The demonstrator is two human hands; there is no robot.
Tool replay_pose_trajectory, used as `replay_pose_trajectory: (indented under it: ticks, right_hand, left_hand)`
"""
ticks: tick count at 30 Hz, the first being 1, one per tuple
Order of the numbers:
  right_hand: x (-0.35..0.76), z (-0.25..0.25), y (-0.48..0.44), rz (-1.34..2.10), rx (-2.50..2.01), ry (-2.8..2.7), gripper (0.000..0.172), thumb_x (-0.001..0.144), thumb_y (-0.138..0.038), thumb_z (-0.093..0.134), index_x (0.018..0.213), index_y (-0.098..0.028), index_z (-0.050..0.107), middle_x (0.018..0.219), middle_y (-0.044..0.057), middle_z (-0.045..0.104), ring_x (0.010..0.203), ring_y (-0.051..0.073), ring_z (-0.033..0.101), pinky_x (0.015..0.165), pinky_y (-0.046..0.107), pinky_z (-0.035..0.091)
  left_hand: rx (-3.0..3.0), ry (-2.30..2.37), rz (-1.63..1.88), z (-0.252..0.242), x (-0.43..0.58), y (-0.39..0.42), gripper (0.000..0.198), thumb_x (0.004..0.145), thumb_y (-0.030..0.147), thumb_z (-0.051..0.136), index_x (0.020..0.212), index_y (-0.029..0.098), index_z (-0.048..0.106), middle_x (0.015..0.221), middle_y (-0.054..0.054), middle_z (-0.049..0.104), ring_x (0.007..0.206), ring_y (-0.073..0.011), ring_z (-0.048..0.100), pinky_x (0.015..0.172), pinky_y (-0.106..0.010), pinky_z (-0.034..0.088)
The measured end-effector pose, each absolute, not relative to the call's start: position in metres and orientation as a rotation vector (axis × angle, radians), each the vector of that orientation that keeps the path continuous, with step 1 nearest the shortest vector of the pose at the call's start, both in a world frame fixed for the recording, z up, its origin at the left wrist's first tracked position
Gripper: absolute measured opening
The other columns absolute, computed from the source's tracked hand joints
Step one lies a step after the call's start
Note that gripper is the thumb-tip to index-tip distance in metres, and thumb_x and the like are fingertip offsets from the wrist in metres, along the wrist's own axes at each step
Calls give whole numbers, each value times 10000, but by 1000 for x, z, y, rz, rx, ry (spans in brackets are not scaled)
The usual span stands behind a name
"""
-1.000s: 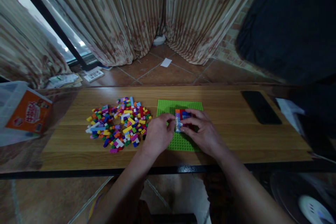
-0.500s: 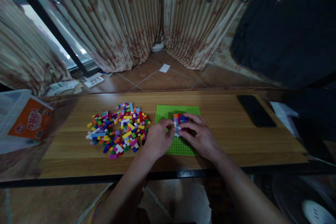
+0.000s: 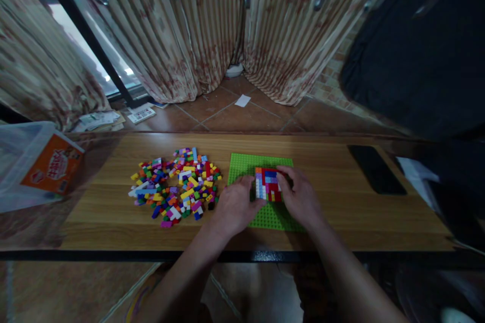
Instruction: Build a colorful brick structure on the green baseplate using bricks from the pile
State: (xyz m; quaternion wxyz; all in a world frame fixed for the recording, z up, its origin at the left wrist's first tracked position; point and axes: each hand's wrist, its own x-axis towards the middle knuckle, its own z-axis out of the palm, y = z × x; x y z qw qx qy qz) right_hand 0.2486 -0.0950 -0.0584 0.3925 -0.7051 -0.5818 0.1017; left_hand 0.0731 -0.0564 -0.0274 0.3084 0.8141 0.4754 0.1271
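A green studded baseplate (image 3: pixel 242 165) lies on the wooden table (image 3: pixel 326 212). On it stands a small block of joined bricks (image 3: pixel 268 183), red, blue, white and orange on top. My left hand (image 3: pixel 235 205) rests at the block's left side with its fingers curled against it. My right hand (image 3: pixel 300 197) grips the block's right side, fingers bent over its far edge. A heap of loose coloured bricks (image 3: pixel 176 185) lies on the table just left of my left hand.
A black phone (image 3: pixel 376 161) lies flat at the table's right. A clear plastic bag with an orange box (image 3: pixel 41 165) sits at the left end. Striped curtains (image 3: pixel 212 25) hang beyond the table, over a tiled floor with scattered papers (image 3: pixel 113 117).
My hands have moved apart from over the brick block to its two sides, so its top now shows. The camera view shifted slightly.
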Motion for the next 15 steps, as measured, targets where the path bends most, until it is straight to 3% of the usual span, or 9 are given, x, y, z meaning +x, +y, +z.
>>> replay_pose_trajectory:
  ticks: [7, 15]
  right_hand:
    - [248, -59, -95, 269, -1824, -1483, 337, 923, -345, 436, 1122, -198, 664, 1097, 125, 687, 1046, 280, 625, 960, 508, 469]
    - [260, -61, -94, 291, -1856, -1340, 353, 910, -368, 429, 1072, -195, 689, 1077, 118, 720, 994, 269, 661, 906, 478, 505]
  left_hand:
    - [2246, 1285, 293, -32, 76, -60, 537, 815, 365, 664, 1294, 186, 498, 1133, -99, 683, 962, -268, 679, 816, -360, 524]
    - [2245, 1240, 248, -27, 81, -61, 445, 879, 294, 593, 1295, 166, 501, 1213, -131, 639, 1043, -256, 651, 917, -360, 503]
